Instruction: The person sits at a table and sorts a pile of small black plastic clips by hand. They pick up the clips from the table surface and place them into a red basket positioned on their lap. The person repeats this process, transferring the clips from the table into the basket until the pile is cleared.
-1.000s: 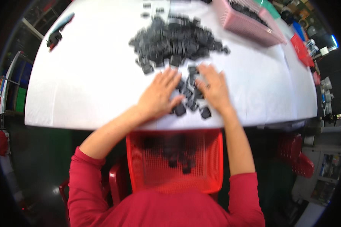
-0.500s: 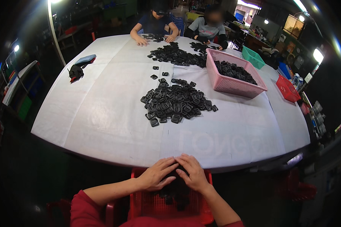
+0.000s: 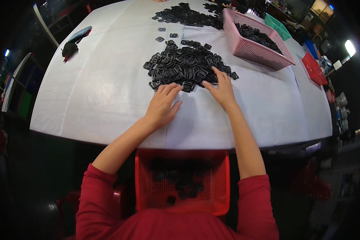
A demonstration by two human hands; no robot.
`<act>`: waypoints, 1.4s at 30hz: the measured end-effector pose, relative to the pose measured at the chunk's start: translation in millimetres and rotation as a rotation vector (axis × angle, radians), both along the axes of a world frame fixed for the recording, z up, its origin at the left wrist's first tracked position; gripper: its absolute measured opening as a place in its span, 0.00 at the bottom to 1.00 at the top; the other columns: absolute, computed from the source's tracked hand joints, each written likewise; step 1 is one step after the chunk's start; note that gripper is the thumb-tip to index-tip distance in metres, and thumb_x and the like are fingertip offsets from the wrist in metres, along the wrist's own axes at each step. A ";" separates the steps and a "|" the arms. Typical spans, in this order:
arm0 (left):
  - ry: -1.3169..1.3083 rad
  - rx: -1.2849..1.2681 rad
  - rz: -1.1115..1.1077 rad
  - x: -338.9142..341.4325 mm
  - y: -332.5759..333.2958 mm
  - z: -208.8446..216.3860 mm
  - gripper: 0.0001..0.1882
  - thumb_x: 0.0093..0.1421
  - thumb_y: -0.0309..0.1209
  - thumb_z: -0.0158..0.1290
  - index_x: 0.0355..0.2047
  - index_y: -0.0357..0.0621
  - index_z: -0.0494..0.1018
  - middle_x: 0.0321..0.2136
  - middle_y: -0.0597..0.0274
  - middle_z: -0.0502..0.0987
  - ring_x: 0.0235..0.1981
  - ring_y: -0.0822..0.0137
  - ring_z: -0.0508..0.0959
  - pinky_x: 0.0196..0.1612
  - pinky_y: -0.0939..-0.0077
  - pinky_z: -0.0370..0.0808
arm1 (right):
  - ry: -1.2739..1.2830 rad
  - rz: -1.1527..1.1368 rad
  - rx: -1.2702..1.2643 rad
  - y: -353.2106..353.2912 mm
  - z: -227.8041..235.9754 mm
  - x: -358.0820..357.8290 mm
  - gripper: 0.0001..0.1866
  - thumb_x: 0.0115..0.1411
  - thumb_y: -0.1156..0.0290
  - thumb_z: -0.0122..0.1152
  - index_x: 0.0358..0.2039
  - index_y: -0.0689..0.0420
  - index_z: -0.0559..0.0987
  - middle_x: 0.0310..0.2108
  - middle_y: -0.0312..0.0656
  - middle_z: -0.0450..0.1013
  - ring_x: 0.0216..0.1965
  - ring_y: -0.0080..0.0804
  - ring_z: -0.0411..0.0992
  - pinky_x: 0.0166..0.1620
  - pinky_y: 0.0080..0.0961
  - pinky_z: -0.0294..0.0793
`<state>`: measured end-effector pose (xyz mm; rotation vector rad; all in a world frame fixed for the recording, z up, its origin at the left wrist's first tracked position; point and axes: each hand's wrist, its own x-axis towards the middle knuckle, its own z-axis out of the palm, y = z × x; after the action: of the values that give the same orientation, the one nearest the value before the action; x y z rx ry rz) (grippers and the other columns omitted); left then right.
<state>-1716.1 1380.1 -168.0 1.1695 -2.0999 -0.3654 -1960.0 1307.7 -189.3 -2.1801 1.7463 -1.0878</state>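
Observation:
A heap of black plastic strap buckles (image 3: pixel 184 66) lies on the white-covered table (image 3: pixel 104 88) in front of me. At the heap's near left edge is my left hand (image 3: pixel 162 105), fingers stretched forward and thumb apart. My right hand (image 3: pixel 222 90) reaches to the heap's near right side, its fingers spread around the edge. Neither hand holds a buckle that I can see. Below the table's edge, between my forearms, sits a red perforated basket (image 3: pixel 224 184) with some dark pieces, blurred, on its bottom.
Three loose buckles lie left beyond the heap. A pink basket (image 3: pixel 264 56) full of black pieces stands at the right, with a green basket (image 3: pixel 277 27) and a red basket (image 3: pixel 314 69) past it. Another buckle pile (image 3: pixel 188 17) lies farther back, near other people's hands. Dark cloth items (image 3: pixel 70 49) lie far left.
Both my hands have moved from above the red basket forward to the near edge of the buckle heap and spread apart. The view has tilted down, showing more of the basket.

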 end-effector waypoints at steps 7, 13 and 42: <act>-0.126 -0.069 0.017 -14.1 -26.9 -11.7 0.31 0.52 0.29 0.60 0.57 0.42 0.66 0.54 0.53 0.68 0.55 0.52 0.66 0.57 0.59 0.64 | -0.090 0.296 0.043 10.3 -1.9 32.3 0.27 0.49 0.55 0.67 0.50 0.48 0.77 0.47 0.37 0.72 0.53 0.38 0.66 0.54 0.36 0.62; -0.044 -0.063 -0.161 -8.7 20.5 -6.2 0.23 0.50 0.19 0.58 0.49 0.40 0.72 0.48 0.55 0.73 0.50 0.53 0.71 0.53 0.62 0.71 | 0.030 0.408 0.046 73.2 15.8 6.4 0.18 0.51 0.65 0.66 0.44 0.49 0.80 0.44 0.39 0.74 0.50 0.39 0.68 0.53 0.34 0.65; -0.201 -0.099 0.158 5.9 52.4 4.8 0.11 0.55 0.26 0.58 0.39 0.43 0.79 0.37 0.59 0.78 0.37 0.59 0.76 0.42 0.67 0.74 | 0.419 0.415 -0.212 127.8 22.5 52.1 0.17 0.49 0.60 0.67 0.39 0.53 0.81 0.40 0.32 0.76 0.50 0.30 0.69 0.61 0.52 0.57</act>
<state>-1710.1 1432.5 -163.2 1.3499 -2.1494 -0.0715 -1907.8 1435.5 -166.9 -2.8972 1.2416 -0.7820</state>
